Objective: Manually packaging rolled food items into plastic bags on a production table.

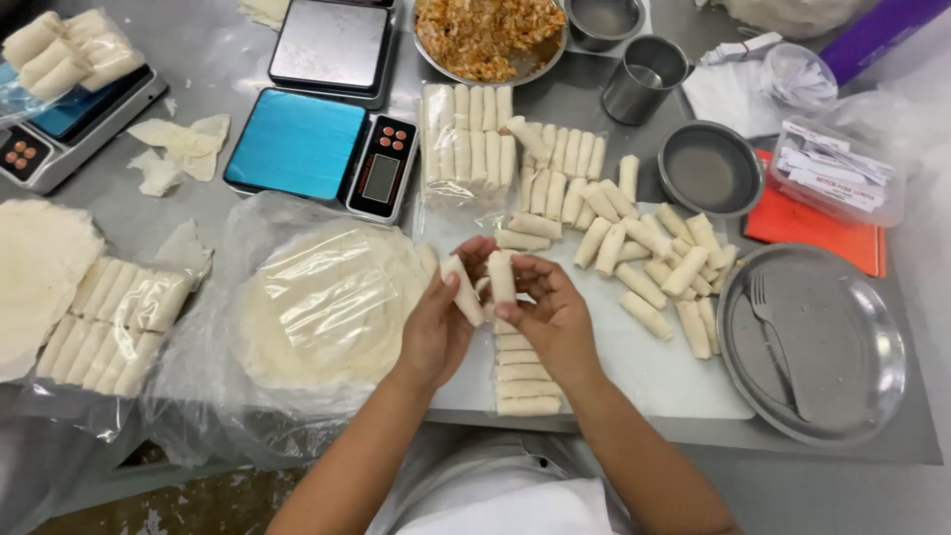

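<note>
- our left hand [436, 327] has its fingers closed round one uncooked spring roll [463, 289], held slanted above the white board [684, 381] near the front edge of the steel table [584, 104].
- our right hand [553, 319] pinches a second roll [501, 276] upright between thumb and fingertips, just beside the first.
- directly below the hands, a neat column of laid rolls [525, 374] runs toward the board's front edge; we judge each new one should lie flat, parallel and snug against it.
- we think a light grip suits these soft wrappers, so the seams stay shut.
- the loose pile of rolls [634, 248] sits toward the board's right side, the round plastic-covered wrappers [327, 302] to the left.
</note>
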